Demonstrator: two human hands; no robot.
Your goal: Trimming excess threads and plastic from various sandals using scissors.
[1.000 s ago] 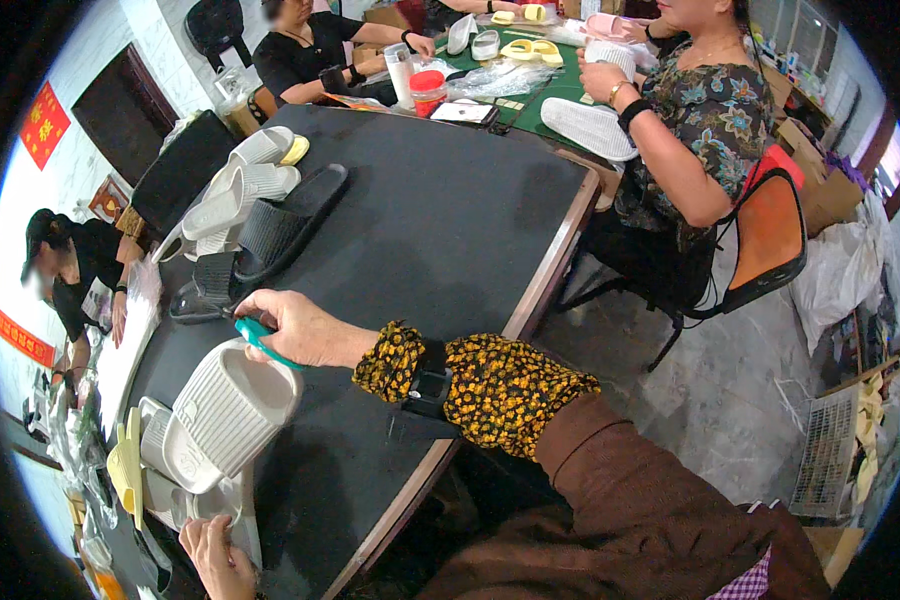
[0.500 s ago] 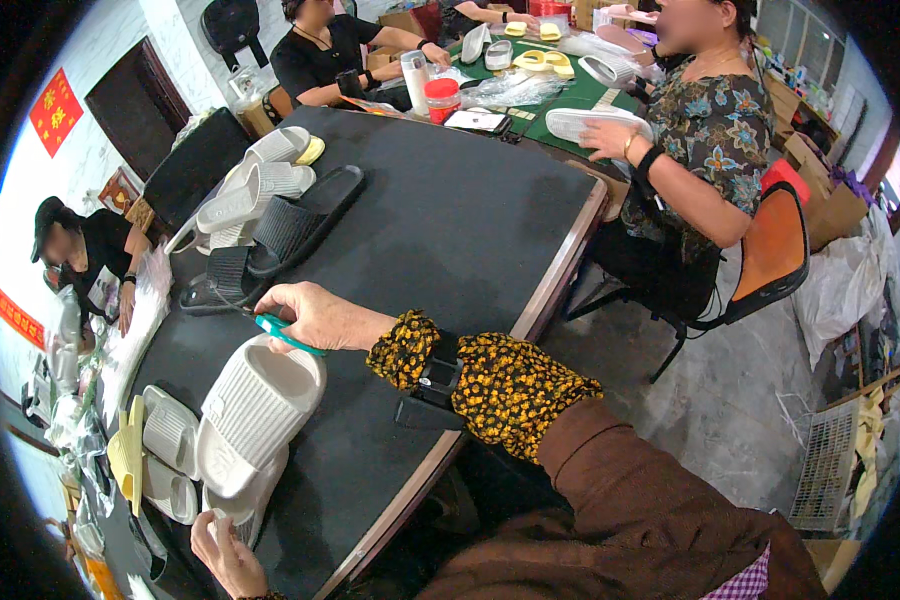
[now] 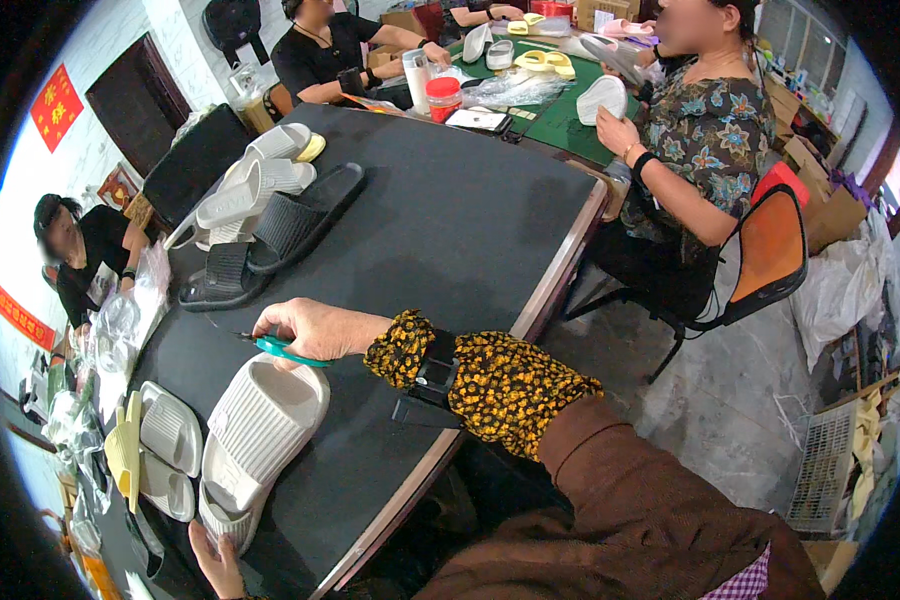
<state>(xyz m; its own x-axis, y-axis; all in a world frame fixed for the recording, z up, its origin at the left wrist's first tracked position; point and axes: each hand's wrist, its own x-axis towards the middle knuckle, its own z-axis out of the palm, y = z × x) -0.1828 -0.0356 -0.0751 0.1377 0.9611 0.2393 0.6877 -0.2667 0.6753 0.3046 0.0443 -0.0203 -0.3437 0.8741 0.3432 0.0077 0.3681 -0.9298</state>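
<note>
My right hand [image 3: 305, 330] is closed around small teal-handled snips [image 3: 285, 350], their dark tip pointing left over the black table. Just below it, a large light-grey slide sandal [image 3: 280, 400] lies overlapping a second grey slide [image 3: 228, 520]. At the lower left, my left hand [image 3: 215, 563] grips the near end of that second slide, with thumb and fingers at its edge. Left of the pair are smaller grey slides [image 3: 170, 430] and a yellow slide [image 3: 125, 450]. Beyond the snips, a pair of black slides [image 3: 295, 225] rests on the table.
More grey slides [image 3: 235, 205] lie along the table's far left. Clear plastic bags [image 3: 130, 330] crowd the left edge. A person in a flowered shirt [image 3: 710, 140] sits by the green table [image 3: 560, 125], holding a white slide [image 3: 602, 100]. An orange-backed chair [image 3: 775, 240] stands to the right.
My right hand and the snips have shifted slightly, the tip now showing clear of the slides. My left hand has moved down a little. The flowered-shirt person has raised the white slide upright.
</note>
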